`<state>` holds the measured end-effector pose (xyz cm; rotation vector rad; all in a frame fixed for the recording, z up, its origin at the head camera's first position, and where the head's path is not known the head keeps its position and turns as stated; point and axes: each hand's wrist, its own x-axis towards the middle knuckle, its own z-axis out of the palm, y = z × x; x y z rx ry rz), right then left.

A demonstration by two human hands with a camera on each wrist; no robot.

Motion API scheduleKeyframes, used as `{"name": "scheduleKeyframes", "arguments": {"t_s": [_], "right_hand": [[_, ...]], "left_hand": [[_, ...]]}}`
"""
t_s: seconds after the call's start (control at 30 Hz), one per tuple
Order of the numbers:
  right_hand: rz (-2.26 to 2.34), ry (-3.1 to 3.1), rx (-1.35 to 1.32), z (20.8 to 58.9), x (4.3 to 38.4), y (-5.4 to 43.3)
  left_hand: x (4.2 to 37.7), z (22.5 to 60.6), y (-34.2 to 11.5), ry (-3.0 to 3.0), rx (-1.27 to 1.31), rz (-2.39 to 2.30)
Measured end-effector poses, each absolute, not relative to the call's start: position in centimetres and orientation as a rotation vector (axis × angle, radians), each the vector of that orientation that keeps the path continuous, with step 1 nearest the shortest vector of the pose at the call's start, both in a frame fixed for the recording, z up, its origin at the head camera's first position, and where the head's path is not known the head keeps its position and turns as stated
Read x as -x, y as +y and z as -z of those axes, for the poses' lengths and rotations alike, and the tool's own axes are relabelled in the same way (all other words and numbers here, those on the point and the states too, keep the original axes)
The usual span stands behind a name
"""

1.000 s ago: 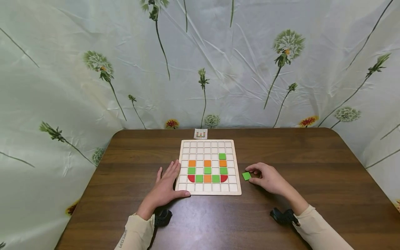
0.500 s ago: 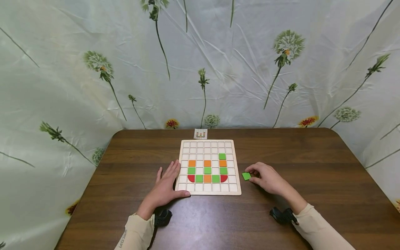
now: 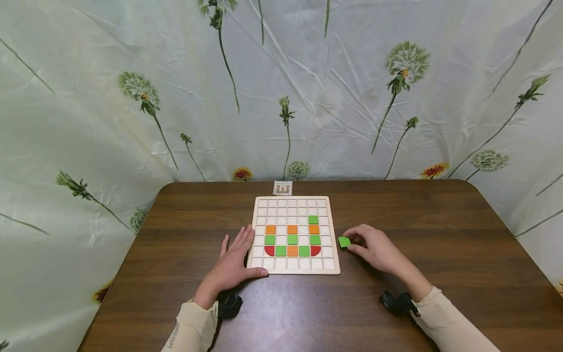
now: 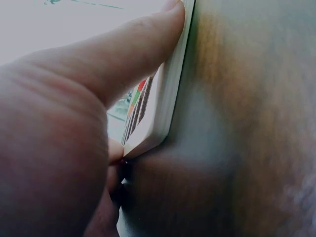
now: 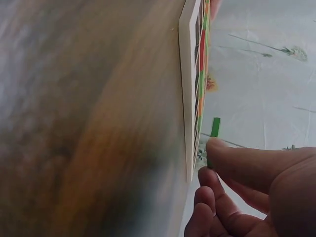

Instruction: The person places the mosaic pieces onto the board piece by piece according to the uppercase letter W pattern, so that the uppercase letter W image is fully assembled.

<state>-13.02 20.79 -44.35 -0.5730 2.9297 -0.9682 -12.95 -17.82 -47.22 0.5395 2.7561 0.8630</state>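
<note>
A pale wooden grid board point(image 3: 259, 266) lies on the table, with green, orange and red tiles set in its cells in a pattern like a three-armed fork. The right arm of that pattern has a green tile point(image 3: 313, 219) at its top. My left hand point(image 3: 230, 264) lies spread along the board's left edge, its thumb resting on the near left corner, as the left wrist view point(image 4: 170, 29) thumb also shows. Right of the board, my right hand point(image 3: 376, 249) pinches a green square tile point(image 3: 344, 242) between thumb and fingers. In the right wrist view the green tile point(image 5: 216, 127) stands edge-on.
A small printed card point(image 3: 282, 188) with a grid pattern lies just behind the board. The brown wooden table point(image 3: 440, 234) extends to both sides. A pale curtain point(image 3: 343, 98) with dandelion prints hangs right behind its far edge. Black wrist cameras point(image 3: 229, 307) sit on both wrists.
The right hand has brought the pinched green tile slightly up and left, closer to the board's right edge. The left hand and the tiles on the board stay where they were.
</note>
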Motion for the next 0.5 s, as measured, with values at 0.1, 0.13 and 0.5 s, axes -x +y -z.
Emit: {"name": "scheduleKeyframes", "arguments": {"t_s": [0.1, 0.13, 0.5], "right_hand": [[0.968, 2.932, 0.586, 44.2, 13.3, 20.4], [0.971, 2.929, 0.587, 44.0, 13.4, 20.3], [0.976, 2.891, 0.599, 43.7, 14.3, 18.9]], "left_hand": [[13.0, 47.2, -18.0, 2.766, -0.524, -0.857], [13.0, 47.2, -18.1, 2.769, -0.521, -0.857], [13.0, 47.3, -17.7, 2.756, -0.523, -0.846]]}}
